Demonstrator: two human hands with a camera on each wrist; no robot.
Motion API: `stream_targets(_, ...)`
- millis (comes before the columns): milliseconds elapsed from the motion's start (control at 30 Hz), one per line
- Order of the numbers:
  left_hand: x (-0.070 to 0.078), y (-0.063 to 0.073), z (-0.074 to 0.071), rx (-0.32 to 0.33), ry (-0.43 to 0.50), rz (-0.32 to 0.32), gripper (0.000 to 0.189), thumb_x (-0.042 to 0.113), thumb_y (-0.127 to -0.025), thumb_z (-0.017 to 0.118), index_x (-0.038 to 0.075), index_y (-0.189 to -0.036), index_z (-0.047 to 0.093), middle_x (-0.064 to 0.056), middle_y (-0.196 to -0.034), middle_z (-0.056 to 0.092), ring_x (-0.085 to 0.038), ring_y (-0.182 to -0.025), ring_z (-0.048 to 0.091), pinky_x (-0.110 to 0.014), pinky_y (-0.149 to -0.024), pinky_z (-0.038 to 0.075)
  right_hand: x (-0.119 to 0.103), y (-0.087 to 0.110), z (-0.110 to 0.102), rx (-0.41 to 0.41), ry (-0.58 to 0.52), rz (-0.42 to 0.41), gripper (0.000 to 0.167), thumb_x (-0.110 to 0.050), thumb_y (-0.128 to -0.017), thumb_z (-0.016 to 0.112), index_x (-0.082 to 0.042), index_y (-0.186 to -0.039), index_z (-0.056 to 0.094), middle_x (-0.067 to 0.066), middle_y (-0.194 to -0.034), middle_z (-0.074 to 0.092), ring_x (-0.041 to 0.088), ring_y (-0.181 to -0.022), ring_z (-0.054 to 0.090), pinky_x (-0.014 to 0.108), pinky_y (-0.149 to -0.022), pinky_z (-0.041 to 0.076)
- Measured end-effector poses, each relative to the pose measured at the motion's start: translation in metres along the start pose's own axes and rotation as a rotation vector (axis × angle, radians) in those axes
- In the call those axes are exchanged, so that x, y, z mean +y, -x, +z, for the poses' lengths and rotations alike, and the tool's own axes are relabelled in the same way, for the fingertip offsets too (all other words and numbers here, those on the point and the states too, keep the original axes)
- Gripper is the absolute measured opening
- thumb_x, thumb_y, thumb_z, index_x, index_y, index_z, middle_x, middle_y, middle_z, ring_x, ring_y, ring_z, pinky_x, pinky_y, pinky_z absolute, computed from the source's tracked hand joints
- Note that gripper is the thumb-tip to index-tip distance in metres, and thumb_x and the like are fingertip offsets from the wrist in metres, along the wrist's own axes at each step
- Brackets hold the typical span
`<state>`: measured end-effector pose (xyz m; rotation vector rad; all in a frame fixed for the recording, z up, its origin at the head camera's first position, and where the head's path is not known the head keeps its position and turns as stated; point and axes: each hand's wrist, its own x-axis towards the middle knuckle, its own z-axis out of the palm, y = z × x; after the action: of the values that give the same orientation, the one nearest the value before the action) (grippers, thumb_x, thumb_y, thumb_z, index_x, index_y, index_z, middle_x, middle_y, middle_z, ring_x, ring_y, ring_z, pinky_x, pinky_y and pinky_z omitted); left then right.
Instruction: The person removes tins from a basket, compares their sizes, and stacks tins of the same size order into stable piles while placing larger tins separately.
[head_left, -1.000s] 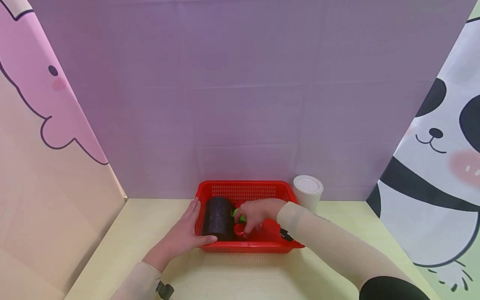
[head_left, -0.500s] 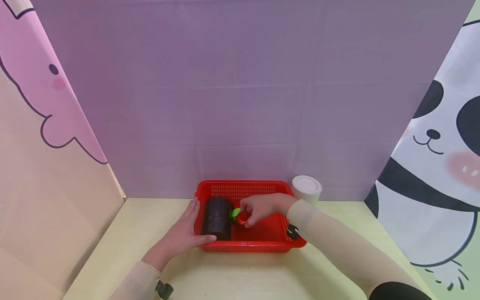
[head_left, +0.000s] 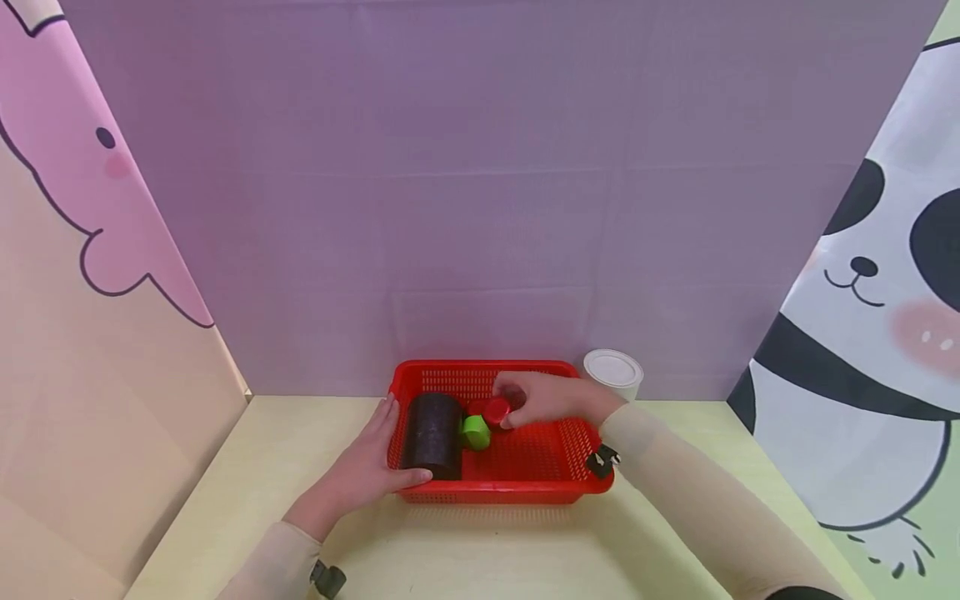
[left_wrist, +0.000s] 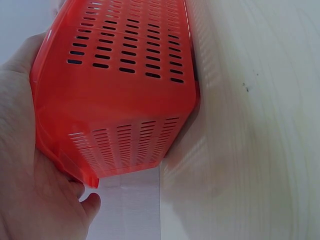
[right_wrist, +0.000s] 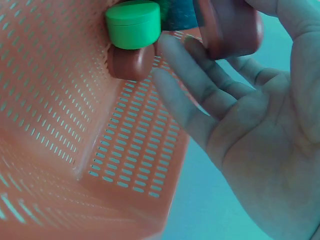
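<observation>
My left hand [head_left: 371,458] holds the left front corner of a red perforated basket [head_left: 491,496]; its thumb lies over the front rim and its fingers lie along the left side. The left wrist view shows that hand [left_wrist: 30,150] at the rim of the basket [left_wrist: 115,95]. Over the basket, my right hand [head_left: 551,396] pinches a small red round container [head_left: 497,410] between thumb and fingers. In the right wrist view, the red container [right_wrist: 232,30] sits between thumb and fingers. Beside it are a green lidded container [head_left: 476,432] and another red one [right_wrist: 131,62], partly hidden.
A black cylinder [head_left: 433,436] lies along the basket's left side. Behind the basket's right corner stands a white lidded canister [head_left: 613,371], partly covered by the right arm. A purple backdrop [head_left: 487,208] rises at the back edge of the pale wooden table [head_left: 495,558].
My right hand has gripped the red container and moved it back and slightly right, away from the front of the green one, now uncovered. The left hand stays on the basket.
</observation>
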<state>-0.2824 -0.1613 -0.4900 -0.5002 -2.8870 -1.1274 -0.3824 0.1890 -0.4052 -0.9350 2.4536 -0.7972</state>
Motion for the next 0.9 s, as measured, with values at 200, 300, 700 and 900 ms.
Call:
stream_targets(200,0.000,-0.001,0.001,-0.003,0.005,-0.005,0.138,0.070,-0.079,0.089,0.010,-0.178,0.014,-0.008,-0.187,0.007,-0.036,-0.170,0.012,-0.066,-0.121,0.045,0.006,0.017,-0.006,0.107,-0.058,-0.020,0.049,-0.031,-0.095,0.084,-0.016,-0.137,0.064,-0.002,-0.118,0.072,0.022,-0.111,0.069,0.039,-0.094,0.063)
stream_targets(300,-0.001,-0.002,0.001,-0.002,0.005,-0.008,0.138,0.069,-0.079,0.090,0.011,-0.178,0.014,-0.008,-0.187,0.007,-0.037,-0.170,0.012,-0.066,-0.119,0.046,0.009,0.026,-0.010,0.155,-0.099,-0.039,0.043,-0.028,-0.099,0.080,-0.015,-0.137,0.065,0.002,-0.117,0.072,0.024,-0.111,0.069,0.040,-0.093,0.063)
stream_targets(700,0.001,-0.002,-0.001,-0.006,0.004,-0.008,0.138,0.065,-0.079,0.092,0.010,-0.178,0.014,-0.009,-0.186,0.007,-0.038,-0.170,0.014,-0.066,-0.117,0.048,0.027,0.050,-0.018,0.245,-0.145,-0.059,0.033,-0.025,-0.103,0.077,-0.010,-0.131,0.066,0.004,-0.116,0.074,0.026,-0.112,0.069,0.041,-0.099,0.060)
stream_targets(900,0.000,-0.002,-0.001,-0.005,0.008,-0.007,0.138,0.065,-0.079,0.092,0.010,-0.178,0.014,-0.009,-0.186,0.006,-0.039,-0.170,0.013,-0.066,-0.117,0.049,0.033,0.060,-0.017,0.285,-0.135,-0.025,0.034,-0.026,-0.102,0.077,-0.010,-0.130,0.065,0.003,-0.116,0.076,0.024,-0.111,0.071,0.043,-0.100,0.059)
